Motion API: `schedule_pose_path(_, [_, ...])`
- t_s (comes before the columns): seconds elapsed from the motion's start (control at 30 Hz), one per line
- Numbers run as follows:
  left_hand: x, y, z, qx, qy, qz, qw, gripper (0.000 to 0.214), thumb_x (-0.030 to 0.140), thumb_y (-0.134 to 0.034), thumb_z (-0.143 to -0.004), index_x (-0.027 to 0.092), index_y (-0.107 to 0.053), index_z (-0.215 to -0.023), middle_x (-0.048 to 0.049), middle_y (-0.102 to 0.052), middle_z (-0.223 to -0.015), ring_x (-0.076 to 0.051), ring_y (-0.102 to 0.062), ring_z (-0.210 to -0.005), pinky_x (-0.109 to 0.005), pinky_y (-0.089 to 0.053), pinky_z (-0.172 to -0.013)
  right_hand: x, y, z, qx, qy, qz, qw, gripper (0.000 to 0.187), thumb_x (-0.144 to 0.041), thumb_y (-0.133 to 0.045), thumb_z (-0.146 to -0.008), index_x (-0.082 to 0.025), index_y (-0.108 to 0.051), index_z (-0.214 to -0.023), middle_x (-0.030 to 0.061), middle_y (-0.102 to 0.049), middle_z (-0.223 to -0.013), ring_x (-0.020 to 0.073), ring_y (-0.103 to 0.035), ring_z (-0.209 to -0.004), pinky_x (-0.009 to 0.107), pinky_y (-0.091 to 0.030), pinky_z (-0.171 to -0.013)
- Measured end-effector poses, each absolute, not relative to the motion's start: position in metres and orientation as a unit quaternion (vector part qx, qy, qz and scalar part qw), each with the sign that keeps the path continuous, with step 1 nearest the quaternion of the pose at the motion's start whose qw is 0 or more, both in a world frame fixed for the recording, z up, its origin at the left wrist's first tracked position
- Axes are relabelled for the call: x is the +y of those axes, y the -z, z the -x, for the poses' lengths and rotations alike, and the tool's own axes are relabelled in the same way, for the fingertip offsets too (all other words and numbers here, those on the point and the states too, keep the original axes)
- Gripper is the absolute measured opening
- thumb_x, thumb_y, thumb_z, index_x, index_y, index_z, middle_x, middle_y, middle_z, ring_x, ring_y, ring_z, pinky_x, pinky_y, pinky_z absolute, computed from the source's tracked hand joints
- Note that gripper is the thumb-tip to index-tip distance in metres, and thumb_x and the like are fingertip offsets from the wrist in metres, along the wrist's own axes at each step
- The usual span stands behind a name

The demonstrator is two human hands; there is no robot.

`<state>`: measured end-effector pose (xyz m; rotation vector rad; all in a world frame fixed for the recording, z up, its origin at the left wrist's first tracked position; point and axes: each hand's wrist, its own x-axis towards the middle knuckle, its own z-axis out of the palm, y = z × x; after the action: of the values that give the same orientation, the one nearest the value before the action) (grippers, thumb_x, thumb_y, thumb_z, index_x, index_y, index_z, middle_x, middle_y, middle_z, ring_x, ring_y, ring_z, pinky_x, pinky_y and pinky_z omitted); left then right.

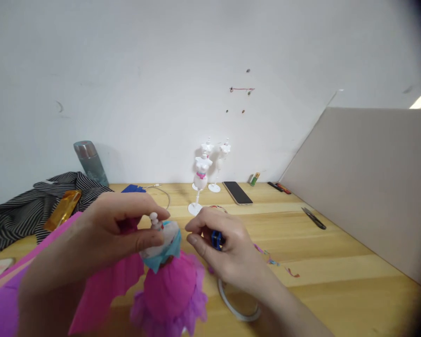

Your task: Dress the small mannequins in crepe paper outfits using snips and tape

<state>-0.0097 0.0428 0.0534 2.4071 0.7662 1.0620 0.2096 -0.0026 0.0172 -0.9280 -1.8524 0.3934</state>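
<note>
My left hand point(112, 229) is closed on a small dress-form mannequin, its thumb and fingers around the white neck and shoulders point(155, 221). The mannequin wears a light blue and whitish top point(168, 245) and a full pink skirt point(171, 285) with a purple ruffled hem point(192, 318). Just right of the bodice, my right hand point(224, 243) has thumb and forefinger brought close together. Curled within that hand is a small blue and black object point(216, 239), mostly hidden, so its kind does not show. Below it a whitish cord point(231, 306) loops on the table.
White mannequins point(203, 164) stand by the wall. A phone point(237, 193), a green tube point(255, 179), scissors point(314, 218) and colourful scraps point(272, 261) lie rightward. At left are pink and purple sheets point(7, 304), striped cloth point(21, 201) and a bottle point(90, 161). A panel point(372, 182) bounds the right.
</note>
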Motion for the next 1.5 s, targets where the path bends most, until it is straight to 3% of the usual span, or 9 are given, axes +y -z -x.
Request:
schedule_pose_path(0.33, [0.059, -0.058, 0.003, 0.224, -0.385, -0.856, 0.263, 0.025, 0.027, -0.076, -0.076, 0.019, -0.077, -0.1, -0.0033, -0.074, -0.07, -0.012, -0.064, -0.056, -0.017, -0.05, -0.051, -0.004, -0.014, -0.214, -0.759, -0.149, 0.372, 0.514, 0.004, -0.017, -0.059, -0.085, -0.02, -0.061, -0.082, -0.0017, -0.056, -0.067, 0.0108, -0.05, -0.057, 0.025, -0.039, -0.051])
schedule_pose_path(0.5, [0.057, -0.057, -0.004, 0.249, -0.394, -0.844, 0.266, 0.023, 0.024, -0.077, -0.073, 0.021, -0.077, -0.096, -0.0005, -0.071, -0.069, -0.009, -0.057, -0.055, -0.015, -0.047, -0.049, -0.007, -0.013, -0.212, -0.766, -0.13, 0.359, 0.517, 0.013, -0.023, -0.067, -0.083, -0.022, -0.059, -0.093, -0.001, -0.055, -0.074, 0.0129, -0.054, -0.063, 0.026, -0.039, -0.05])
schedule_pose_path(0.63, [0.055, -0.058, -0.01, 0.236, -0.4, -0.839, 0.284, 0.02, 0.022, -0.077, -0.073, 0.019, -0.077, -0.092, 0.0019, -0.065, -0.066, -0.007, -0.052, -0.054, -0.014, -0.042, -0.047, -0.009, -0.012, -0.209, -0.762, -0.099, 0.372, 0.521, 0.011, -0.022, -0.066, -0.084, -0.022, -0.055, -0.088, -0.0014, -0.053, -0.074, 0.0139, -0.055, -0.066, 0.026, -0.039, -0.052])
schedule_pose_path(0.83, [0.055, -0.059, -0.014, 0.227, -0.395, -0.839, 0.297, 0.017, 0.021, -0.076, -0.073, 0.02, -0.076, -0.09, 0.0039, -0.06, -0.063, -0.006, -0.046, -0.052, -0.014, -0.039, -0.047, -0.01, -0.01, -0.207, -0.754, -0.086, 0.374, 0.533, 0.01, -0.023, -0.063, -0.086, -0.022, -0.054, -0.084, -0.0023, -0.051, -0.072, 0.0124, -0.053, -0.064, 0.026, -0.039, -0.054])
schedule_pose_path(1.07, [0.055, -0.057, -0.016, 0.275, -0.38, -0.824, 0.319, 0.019, 0.027, -0.074, -0.074, 0.019, -0.076, -0.092, 0.0023, -0.059, -0.062, -0.007, -0.044, -0.052, -0.015, -0.037, -0.046, -0.006, -0.008, -0.218, -0.733, -0.117, 0.395, 0.542, 0.01, -0.025, -0.064, -0.086, -0.023, -0.059, -0.094, -0.0028, -0.052, -0.073, 0.0098, -0.048, -0.056, 0.024, -0.036, -0.048])
schedule_pose_path(1.3, [0.05, -0.056, -0.021, 0.327, -0.432, -0.823, 0.172, 0.006, 0.021, -0.074, -0.073, 0.017, -0.069, -0.074, 0.0068, -0.054, -0.056, -0.005, -0.039, -0.048, -0.016, -0.036, -0.048, -0.006, -0.008, -0.219, -0.723, -0.119, 0.4, 0.551, 0.009, -0.023, -0.061, -0.089, -0.022, -0.06, -0.098, -0.0019, -0.053, -0.071, 0.0105, -0.05, -0.055, 0.024, -0.038, -0.047])
schedule_pose_path(1.5, [0.054, -0.046, -0.029, 0.356, -0.463, -0.81, 0.049, 0.029, 0.028, -0.078, -0.07, 0.016, -0.053, -0.06, 0.0083, -0.051, -0.051, -0.006, -0.04, -0.048, -0.018, -0.033, -0.047, -0.007, -0.01, -0.218, -0.742, -0.076, 0.435, 0.504, 0.01, -0.024, -0.066, -0.084, -0.022, -0.061, -0.093, -0.0016, -0.056, -0.071, 0.0119, -0.053, -0.059, 0.025, -0.037, -0.049])
